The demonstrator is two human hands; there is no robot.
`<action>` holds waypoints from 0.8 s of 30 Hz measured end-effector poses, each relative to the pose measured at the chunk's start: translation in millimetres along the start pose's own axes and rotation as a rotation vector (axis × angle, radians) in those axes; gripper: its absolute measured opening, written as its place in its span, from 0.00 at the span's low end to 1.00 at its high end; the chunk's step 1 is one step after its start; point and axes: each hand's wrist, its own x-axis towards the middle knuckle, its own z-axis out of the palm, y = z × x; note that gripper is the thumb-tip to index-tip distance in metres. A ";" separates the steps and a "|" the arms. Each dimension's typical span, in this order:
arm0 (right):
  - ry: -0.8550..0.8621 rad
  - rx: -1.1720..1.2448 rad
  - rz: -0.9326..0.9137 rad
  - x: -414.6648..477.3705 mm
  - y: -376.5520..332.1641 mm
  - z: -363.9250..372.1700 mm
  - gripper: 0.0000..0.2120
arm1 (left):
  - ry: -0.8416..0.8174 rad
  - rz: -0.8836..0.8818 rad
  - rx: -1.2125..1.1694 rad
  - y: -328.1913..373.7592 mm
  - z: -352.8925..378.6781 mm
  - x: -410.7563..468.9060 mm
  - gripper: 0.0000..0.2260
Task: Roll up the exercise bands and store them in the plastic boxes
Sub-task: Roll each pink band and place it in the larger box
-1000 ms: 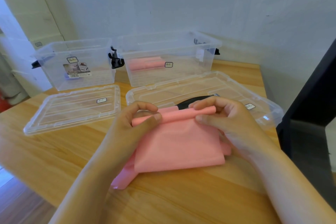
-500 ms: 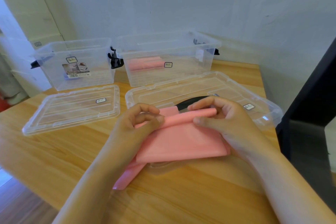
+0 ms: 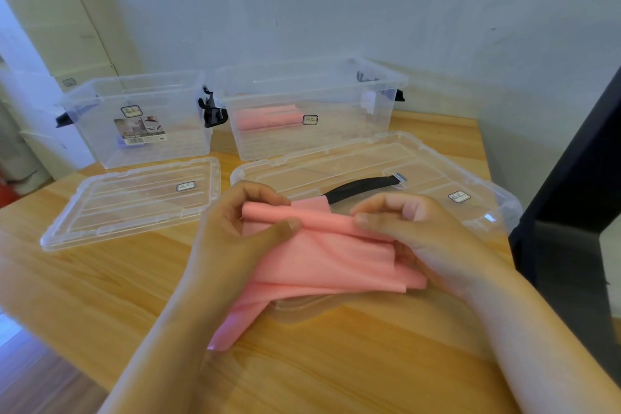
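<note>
head view showed a pink exercise band (image 3: 319, 259) at the centre of the frame, draped partly over the near edge of a large clear lid (image 3: 437, 163) and partly on the wooden desk (image 3: 336, 366), its far edge turned into a thin roll. the left grip (image 3: 235, 228) was clamped on the roll's left-of-frame end, thumb in front and fingers curled behind; the right grip (image 3: 416, 228) pinched the other end likewise. only a turn or two looked done, so most of the band lay flat, with a tail trailing toward the lower left of the frame. that skewed tail seemed the main risk: rolling on without squaring it could give a cone-shaped roll that telescopes apart. the material looked thin and slick, so a slackened pinch might let the roll spring open. a black strap (image 3: 363, 185) lay on the lid just beyond the roll and could get caught in. in the upper centre a clear box (image 3: 336, 143) held pink rolls (image 3: 265, 119); another box (image 3: 100, 134) stood upper left, with a smaller lid (image 3: 127, 202) before it.
</note>
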 end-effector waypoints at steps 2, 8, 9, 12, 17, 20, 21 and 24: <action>0.022 -0.009 -0.044 0.6 -0.4 -0.4 0.07 | -0.003 -0.019 -0.005 0.8 -0.2 -0.5 0.10; 0.078 -0.057 -0.202 -0.7 -1.9 -1.1 0.13 | -0.123 -0.145 0.000 1.6 2.6 -2.4 0.08; 0.072 -0.044 -0.204 -0.3 -1.5 -1.4 0.13 | -0.131 -0.129 -0.002 2.3 2.8 -2.3 0.09; 0.033 -0.041 -0.134 0.7 0.1 -2.0 0.12 | -0.089 -0.060 -0.017 4.6 1.8 -2.1 0.09; 0.049 -0.089 -0.101 1.3 1.8 1.1 0.11 | -0.061 -0.015 -0.019 5.0 -0.1 -1.9 0.11; 0.058 -0.055 -0.147 0.9 0.4 0.4 0.09 | -0.058 -0.082 -0.009 2.6 1.3 -2.2 0.11; 0.061 -0.061 -0.163 0.3 0.7 -0.7 0.09 | -0.054 -0.091 0.000 2.1 1.7 -2.0 0.11; 0.049 -0.095 -0.186 -0.2 0.4 -1.0 0.11 | -0.060 -0.058 -0.042 4.4 2.2 -1.2 0.11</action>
